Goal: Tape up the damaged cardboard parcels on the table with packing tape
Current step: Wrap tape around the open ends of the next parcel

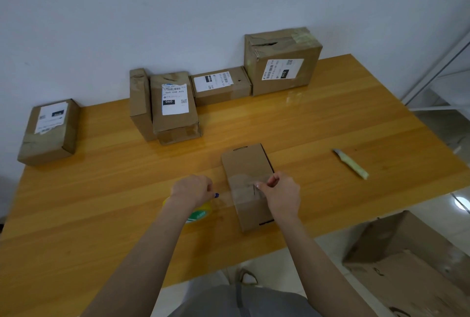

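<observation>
Across rectangular cardboard parcel, glossy, seemingly clear tape

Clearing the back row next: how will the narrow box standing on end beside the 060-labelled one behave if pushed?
The narrow box stands tall on a small base, so a push toward its free left side would likely tip it; the labelled box on its right should prop it. Its crumpled top suggests soft cardboard that may give when squeezed.
</observation>
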### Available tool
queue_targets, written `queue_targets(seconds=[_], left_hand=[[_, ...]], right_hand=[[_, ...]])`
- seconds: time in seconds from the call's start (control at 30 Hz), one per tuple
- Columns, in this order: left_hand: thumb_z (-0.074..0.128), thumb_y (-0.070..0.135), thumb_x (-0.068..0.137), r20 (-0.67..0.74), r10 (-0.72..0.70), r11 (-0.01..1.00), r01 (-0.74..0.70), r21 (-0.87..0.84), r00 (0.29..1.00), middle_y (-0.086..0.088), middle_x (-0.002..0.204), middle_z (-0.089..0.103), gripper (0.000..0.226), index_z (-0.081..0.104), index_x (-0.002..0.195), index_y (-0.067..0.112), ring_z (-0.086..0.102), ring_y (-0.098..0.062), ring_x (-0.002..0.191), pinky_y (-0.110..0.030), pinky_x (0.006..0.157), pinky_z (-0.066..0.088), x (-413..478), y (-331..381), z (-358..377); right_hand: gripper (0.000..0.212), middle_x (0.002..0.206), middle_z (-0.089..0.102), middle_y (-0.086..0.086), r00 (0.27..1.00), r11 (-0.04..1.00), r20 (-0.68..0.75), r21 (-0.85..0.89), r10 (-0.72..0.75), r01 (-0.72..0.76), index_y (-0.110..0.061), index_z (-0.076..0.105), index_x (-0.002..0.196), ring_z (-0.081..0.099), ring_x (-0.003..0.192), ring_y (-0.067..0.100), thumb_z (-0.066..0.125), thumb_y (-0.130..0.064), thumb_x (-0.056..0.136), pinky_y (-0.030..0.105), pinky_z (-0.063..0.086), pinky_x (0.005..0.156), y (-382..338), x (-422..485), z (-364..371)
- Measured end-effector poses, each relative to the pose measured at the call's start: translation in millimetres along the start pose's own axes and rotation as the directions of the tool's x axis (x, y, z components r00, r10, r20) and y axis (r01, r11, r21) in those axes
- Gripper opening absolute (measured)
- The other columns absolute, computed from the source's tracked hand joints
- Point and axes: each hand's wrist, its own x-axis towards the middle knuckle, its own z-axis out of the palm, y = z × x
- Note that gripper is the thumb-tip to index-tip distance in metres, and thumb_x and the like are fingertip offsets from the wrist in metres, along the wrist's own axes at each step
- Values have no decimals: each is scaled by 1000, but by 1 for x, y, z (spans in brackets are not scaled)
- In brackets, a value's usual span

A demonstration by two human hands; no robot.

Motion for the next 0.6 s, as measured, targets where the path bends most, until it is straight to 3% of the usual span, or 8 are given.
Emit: queue_targets(seconds=[0.13, 0.3, 0.4, 0.47, 0.53, 0.6], left_hand=[[48, 34, 97, -19, -4, 1000, 4, 19, 1000, 5, 70, 50, 14, 58, 96, 24, 53, -18, 70, -25, 52, 37, 2, -2, 3], [48, 35, 97, -19, -4, 1000, 4, 17, 1000, 5, 72, 50, 16, 59, 101, 24, 54, -19, 75, -27, 57, 39, 4, -4, 5], [47, 34, 98, -28, 2, 1000, -1, 16, 1000, 5, 70, 49, 16, 59, 102, 24, 55, -19, 74, -27, 56, 39, 3, -2, 5], [48, 33, 97, -29, 2, 1000, -2, 11, 1000, 5, 69, 49, 16, 60, 102, 24, 55, -19, 75, -27, 57, 39, 2, -2, 5], [48, 32, 97, -33, 1, 1000, 0, 14, 999, 6, 68, 48, 17, 61, 102, 23, 54, -20, 75, -28, 58, 40, 1, -1, 5], [48, 32, 97, -42, 2, 1000, -1, 19, 999, 6, 68, 47, 17, 61, 102, 23, 54, -20, 75, -28, 58, 40, 1, -1, 5]], right_hand=[[26, 71, 56, -3, 1000, 1000, -11, 16, -14, 14, -17, 53, 76, 53, 62, 11, 75, -29, 83, 20, 34, 47, 0, -4, 2], [39, 103, 39, 1, 998, 999, -57, 46, -12, 14, -12, 50, 85, 47, 77, 18, 81, -33, 75, 26, 36, 67, 4, -2, -1], [31, 104, 42, 3, 995, 996, -56, 3, -87, 87, -12, 48, 83, 50, 86, 21, 72, -32, 84, 25, 34, 70, 10, -3, 3], [31, 108, 43, 5, 990, 993, -80, -18, -114, 112, -12, 49, 92, 52, 96, 25, 65, -38, 88, 26, 36, 71, 10, -6, 7], [62, 124, 43, 10, 993, 994, -71, -64, -91, 86, -9, 46, 118, 49, 112, 27, 62, -57, 82, 31, 44, 77, 6, -6, 10], [97, 145, 33, 11, 997, 977, -41, -203, -67, 57, -7, 32, 140, 38, 130, 26, 60, -71, 74, 35, 46, 90, -1, -4, 11]])
